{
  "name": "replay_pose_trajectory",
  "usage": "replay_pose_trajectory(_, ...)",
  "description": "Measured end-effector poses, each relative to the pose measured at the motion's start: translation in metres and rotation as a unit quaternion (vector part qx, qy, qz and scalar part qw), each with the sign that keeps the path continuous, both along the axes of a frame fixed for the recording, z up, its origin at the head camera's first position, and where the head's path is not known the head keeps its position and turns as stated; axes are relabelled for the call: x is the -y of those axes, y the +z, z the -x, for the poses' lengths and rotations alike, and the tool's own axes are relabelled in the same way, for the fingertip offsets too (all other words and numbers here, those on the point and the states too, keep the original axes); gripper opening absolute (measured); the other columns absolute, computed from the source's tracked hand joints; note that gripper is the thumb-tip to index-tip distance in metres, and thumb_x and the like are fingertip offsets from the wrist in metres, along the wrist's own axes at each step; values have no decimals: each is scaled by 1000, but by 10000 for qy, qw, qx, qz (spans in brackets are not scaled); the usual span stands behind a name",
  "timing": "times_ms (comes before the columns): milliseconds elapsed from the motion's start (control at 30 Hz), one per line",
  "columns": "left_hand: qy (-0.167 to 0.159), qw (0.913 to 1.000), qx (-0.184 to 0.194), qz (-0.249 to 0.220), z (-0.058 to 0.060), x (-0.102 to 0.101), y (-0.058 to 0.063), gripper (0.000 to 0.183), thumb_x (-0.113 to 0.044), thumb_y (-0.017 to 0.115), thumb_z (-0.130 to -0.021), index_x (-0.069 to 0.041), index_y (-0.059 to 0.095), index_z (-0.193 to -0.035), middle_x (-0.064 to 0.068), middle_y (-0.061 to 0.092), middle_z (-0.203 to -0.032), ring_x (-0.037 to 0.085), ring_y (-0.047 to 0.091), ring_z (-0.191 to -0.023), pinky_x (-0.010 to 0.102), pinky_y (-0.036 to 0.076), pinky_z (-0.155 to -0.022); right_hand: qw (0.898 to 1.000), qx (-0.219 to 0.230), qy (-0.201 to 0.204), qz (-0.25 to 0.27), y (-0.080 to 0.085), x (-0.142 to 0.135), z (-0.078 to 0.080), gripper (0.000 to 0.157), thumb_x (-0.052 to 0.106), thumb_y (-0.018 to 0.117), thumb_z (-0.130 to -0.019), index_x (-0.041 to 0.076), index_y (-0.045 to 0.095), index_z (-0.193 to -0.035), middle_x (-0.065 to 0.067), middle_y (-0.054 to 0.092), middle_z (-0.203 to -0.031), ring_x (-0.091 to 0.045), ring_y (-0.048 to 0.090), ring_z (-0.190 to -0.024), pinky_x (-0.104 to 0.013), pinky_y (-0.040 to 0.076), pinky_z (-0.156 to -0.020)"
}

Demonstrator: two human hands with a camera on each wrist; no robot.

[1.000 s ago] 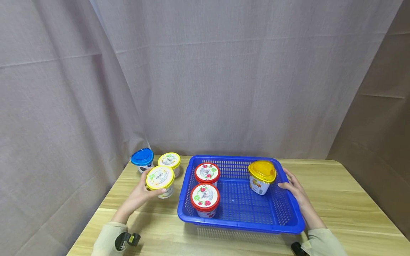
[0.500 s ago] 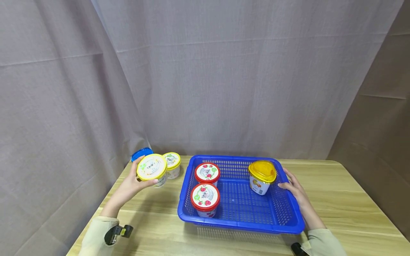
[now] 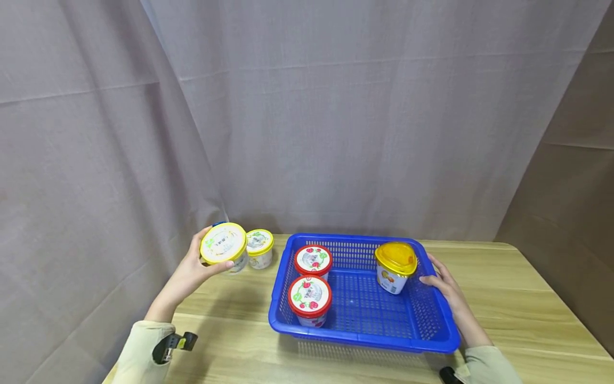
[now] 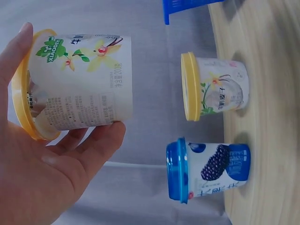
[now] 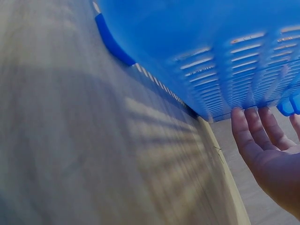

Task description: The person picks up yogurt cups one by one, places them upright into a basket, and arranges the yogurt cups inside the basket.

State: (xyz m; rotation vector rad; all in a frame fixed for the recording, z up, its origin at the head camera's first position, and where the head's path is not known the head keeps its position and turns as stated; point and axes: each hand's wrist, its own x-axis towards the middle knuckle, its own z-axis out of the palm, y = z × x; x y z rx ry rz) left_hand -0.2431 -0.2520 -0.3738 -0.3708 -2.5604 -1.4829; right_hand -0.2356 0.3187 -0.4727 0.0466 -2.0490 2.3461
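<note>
The left hand grips the cup above the desk, left of the basket; the right hand holds the basket's side. The cup looks light (probably slightly squeezable), best held below its lid.

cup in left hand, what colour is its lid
Its lid is whitish, edged in yellow; clearest in the head view.

The basket was smooth, faintly glossy plastic; the blue lid, shinier plastic. The cups looked smooth (paper or plastic, indistinguishable here). The table showed wood grain; the curtain was matt, woven cloth.
</note>
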Motion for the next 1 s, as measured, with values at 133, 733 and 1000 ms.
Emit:
replay_pose_trajectory(133,-33,10000,6,47,2,-5,1,104,-26,85,-83,-12,14,-158,21,42,-147,33,43,-134,52,38,-106,9998,-118,63,114,-2,-1,0,54,2,47,-100,39,40,-138,21,63,-109,-11,68,-93,-31,59,-76)
replay_pose_trajectory(733,-291,9985,76,-458,17,-45,13,107,-27,86,-81,-12,13,-158,22,39,-148,34,43,-135,52,36,-109,9991,207,-57,-359,0,1,1,69,12,51,-101,21,17,-160,25,59,-109,-9,66,-94,-32,58,-79)
replay_pose_trajectory(1000,-387,9981,143,-456,25,-72,23,108,-34,88,-79,-17,16,-158,19,45,-144,35,45,-134,56,36,-111,9994,194,-48,-286,0,0,0,70,10,51,-101,18,15,-160,25,60,-109,-9,66,-94,-31,57,-80)
